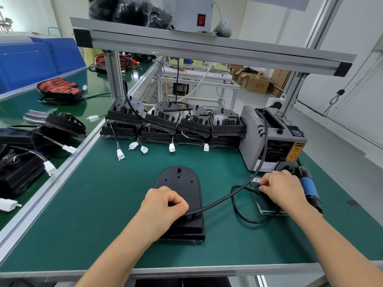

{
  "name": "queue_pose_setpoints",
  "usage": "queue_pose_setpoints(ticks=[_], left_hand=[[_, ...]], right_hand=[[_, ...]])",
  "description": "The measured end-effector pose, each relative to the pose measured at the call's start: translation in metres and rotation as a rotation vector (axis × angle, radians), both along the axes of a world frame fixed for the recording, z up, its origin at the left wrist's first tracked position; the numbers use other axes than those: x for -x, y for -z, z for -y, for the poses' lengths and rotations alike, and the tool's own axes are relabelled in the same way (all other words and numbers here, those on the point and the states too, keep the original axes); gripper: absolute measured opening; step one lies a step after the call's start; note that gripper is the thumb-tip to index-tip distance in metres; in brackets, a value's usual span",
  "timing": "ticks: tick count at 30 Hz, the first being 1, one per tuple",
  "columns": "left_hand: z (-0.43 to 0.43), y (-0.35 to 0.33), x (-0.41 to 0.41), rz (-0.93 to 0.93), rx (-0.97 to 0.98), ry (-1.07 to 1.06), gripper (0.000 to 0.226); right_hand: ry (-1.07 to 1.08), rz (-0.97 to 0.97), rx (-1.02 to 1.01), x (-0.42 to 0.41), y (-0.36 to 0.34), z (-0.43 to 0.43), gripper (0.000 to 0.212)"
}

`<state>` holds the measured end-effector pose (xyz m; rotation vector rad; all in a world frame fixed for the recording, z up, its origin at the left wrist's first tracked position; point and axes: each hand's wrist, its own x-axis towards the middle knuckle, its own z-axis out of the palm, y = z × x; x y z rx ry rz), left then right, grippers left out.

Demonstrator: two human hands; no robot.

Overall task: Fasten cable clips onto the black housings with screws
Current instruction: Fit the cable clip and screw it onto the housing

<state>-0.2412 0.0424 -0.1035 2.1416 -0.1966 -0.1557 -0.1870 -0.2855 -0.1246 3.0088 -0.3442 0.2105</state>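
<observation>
Fingers (pixel 177 204) of left hand (pixel 163 206) curled tight over black cable (pixel 228 196), pinning it onto near end of black housing (pixel 178 179); any cable clip beneath hidden by knuckles. Housing lying flat on green worktop (pixel 93 214), rounded end pointing away, directly ahead.

Probably rigid moulded plastic, light, liable to skate on smooth mat under driver pressure. Best steadied by pressing down on flat back or gripping long edges, never by the cable. Cable stiff-looking yet springy, arching up and off to the right, so likely to lift out of a clip unless held down close beside the screw point.

Just right, fingers (pixel 267 184) of right hand (pixel 284 187) bent, tips dipping into small dark tray (pixel 269 210); cannot tell whether anything pinched, contents too small to make out. Just beyond that hand, blue-bodied electric screwdriver (pixel 309 188), in neither hand. Farther back, grey tape dispenser (pixel 269 139), with the cable rising towards it.

Along rear of worktop, row of stacked housings (pixel 161 121), white connectors (pixel 172 147) dangling forward. Off left, separate green belt (pixel 93 79) carrying more dark parts. Overhead, aluminium shelf (pixel 207 46).
</observation>
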Motion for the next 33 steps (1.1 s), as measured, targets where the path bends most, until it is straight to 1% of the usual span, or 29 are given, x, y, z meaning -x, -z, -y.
queue_pose_setpoints(ticks=[2, 5, 7, 8, 9, 11, 12, 13, 14, 16, 18, 22, 27, 30, 33], left_hand=[[0.000, 0.000, 0.000, -0.002, 0.003, -0.003, 0.021], [0.000, 0.001, -0.001, -0.007, 0.007, 0.003, 0.020], [-0.001, 0.001, -0.001, -0.013, 0.008, 0.009, 0.020], [-0.001, 0.001, -0.001, -0.012, 0.008, 0.012, 0.020], [-0.001, 0.001, -0.001, -0.012, 0.009, 0.016, 0.020], [-0.002, 0.000, -0.002, -0.012, 0.010, 0.023, 0.019], [-0.002, 0.000, -0.002, -0.012, 0.008, 0.026, 0.019], [-0.002, 0.000, -0.003, -0.012, 0.005, 0.028, 0.019], [-0.003, 0.000, -0.003, -0.014, 0.001, 0.029, 0.019], [-0.003, -0.001, -0.003, -0.017, -0.006, 0.032, 0.019], [-0.003, -0.001, -0.003, -0.018, -0.009, 0.040, 0.018], [-0.005, -0.001, -0.004, -0.028, -0.011, 0.070, 0.022], [-0.007, 0.001, -0.005, -0.016, 0.001, 0.089, 0.026], [-0.006, 0.002, -0.005, -0.001, 0.010, 0.074, 0.024], [-0.006, 0.004, -0.003, 0.055, 0.018, 0.067, 0.020]], right_hand=[[-0.005, 0.010, 0.029, 0.001, 0.002, -0.001, 0.012], [-0.017, 0.032, 0.054, 0.006, 0.002, -0.003, 0.020], [-0.028, 0.045, 0.026, 0.015, -0.005, -0.008, 0.021], [-0.050, 0.068, -0.046, 0.021, -0.012, -0.012, 0.018], [-0.085, 0.092, -0.176, 0.028, -0.020, -0.019, 0.016], [-0.211, 0.112, -0.516, 0.045, -0.040, -0.042, 0.018], [-0.289, 0.095, -0.653, 0.054, -0.051, -0.059, 0.020], [-0.365, 0.050, -0.748, 0.062, -0.060, -0.077, 0.021], [-0.439, -0.014, -0.797, 0.067, -0.066, -0.096, 0.023], [-0.547, -0.121, -0.797, 0.070, -0.067, -0.127, 0.026], [-0.573, -0.174, -0.766, 0.065, -0.062, -0.146, 0.025], [-0.553, -0.255, -0.681, 0.054, -0.055, -0.159, 0.020], [-0.541, -0.277, -0.648, 0.053, -0.055, -0.163, 0.021], [-0.533, -0.322, -0.626, 0.050, -0.059, -0.164, 0.017], [-0.506, -0.358, -0.609, 0.047, -0.064, -0.167, 0.017]])
